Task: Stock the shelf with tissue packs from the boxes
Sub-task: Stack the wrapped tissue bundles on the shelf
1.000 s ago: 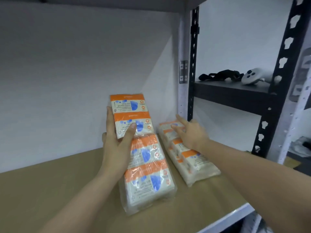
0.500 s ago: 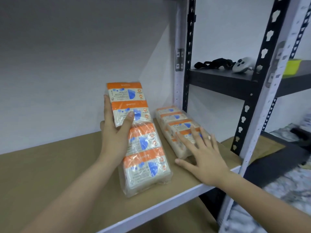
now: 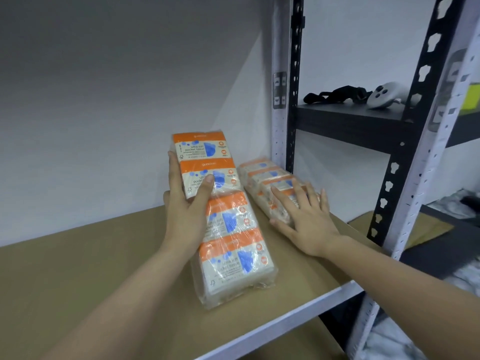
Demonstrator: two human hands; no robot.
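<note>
- Two tissue bundles are on the brown shelf [image 3: 78, 281], each a clear-wrapped row of orange-and-white pocket packs.
- The left bundle [image 3: 223, 216] shows four packs; its near end rests on the shelf and its far end is tilted up.
- The right bundle [image 3: 267, 183] lies flat at the far right, near the white upright [image 3: 279, 126].
- The left hand [image 3: 187, 211] has a closed grip on the raised end of the left bundle, thumb across its face.
- The right hand [image 3: 309, 222] lies open with fingers spread, resting on the right bundle's near end.
- One white controller [image 3: 384, 96] sits on the neighbouring black shelf [image 3: 345, 118].
</note>
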